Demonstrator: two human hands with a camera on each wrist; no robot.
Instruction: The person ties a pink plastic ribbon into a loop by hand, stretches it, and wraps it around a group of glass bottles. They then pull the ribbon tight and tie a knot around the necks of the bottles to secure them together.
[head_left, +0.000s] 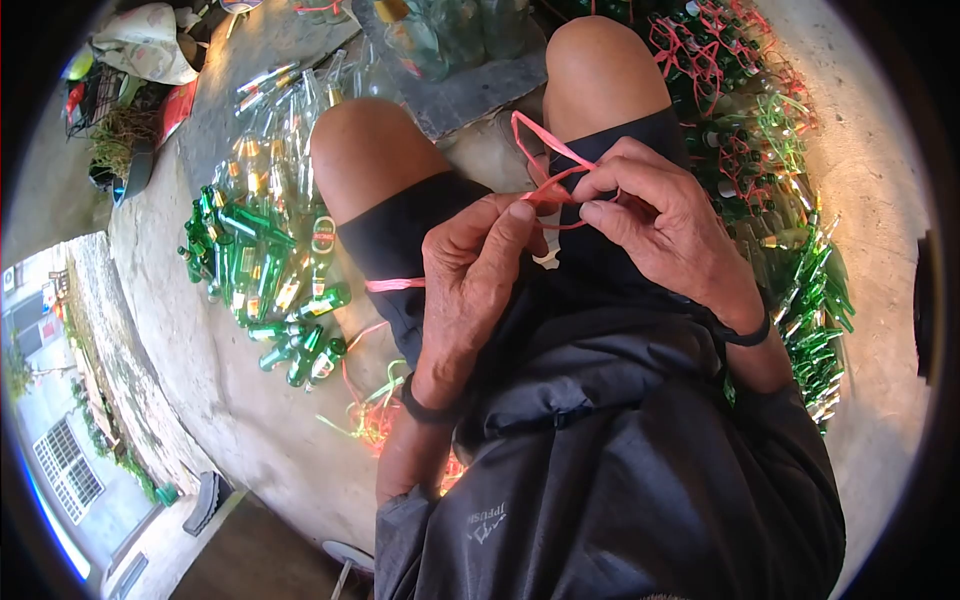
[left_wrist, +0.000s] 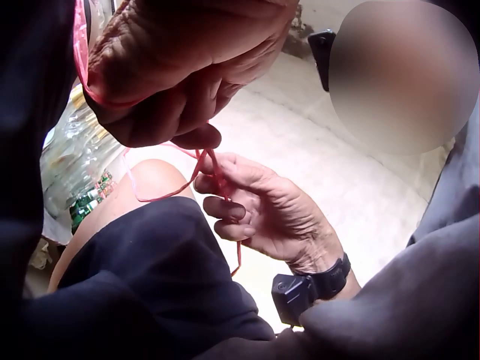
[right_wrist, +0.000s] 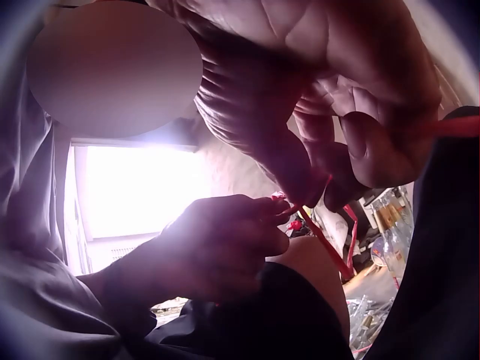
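The left hand (head_left: 470, 265) pinches the pink plastic string (head_left: 556, 141) between thumb and forefinger, and the right hand (head_left: 670, 220) pinches it just beside; so both grips are closed on it. The string is above the lap, between the thighs, probably held near the body so that the fingers can control its small loops. Green glass bottles (head_left: 323, 362) lie on the concrete floor (head_left: 230, 420), while clear bottles (head_left: 465, 30) stand upon the dark board (head_left: 445, 115), beyond the knees, perhaps for easy reach.
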